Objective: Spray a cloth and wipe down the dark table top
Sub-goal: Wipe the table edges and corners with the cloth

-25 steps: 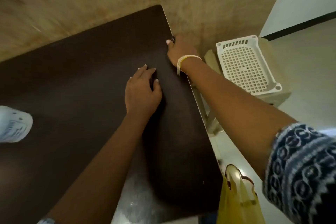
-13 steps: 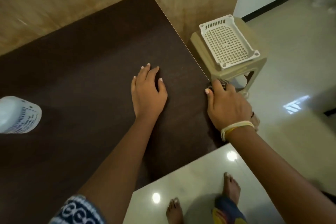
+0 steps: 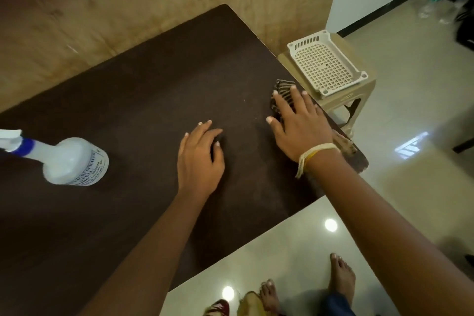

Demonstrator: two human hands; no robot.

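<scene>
Dark table top (image 3: pixel 133 115) carries a spray bottle (image 3: pixel 74 161) at nine o'clock, the flat, empty left hand (image 3: pixel 200 159), and the right hand (image 3: pixel 302 126) spread, pressing a striped cloth (image 3: pixel 282 92) near a stool-top basket (image 3: pixel 327 61) at two o'clock.

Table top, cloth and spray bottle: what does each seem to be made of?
Table top: probably wood-grain laminate, dark brown and matt; faint grain, thin pale edge.
Cloth: soft woven fabric, striped dark and pale, rumpled under the right hand.
Spray bottle: whitish translucent plastic, printed label, blue collar.
</scene>
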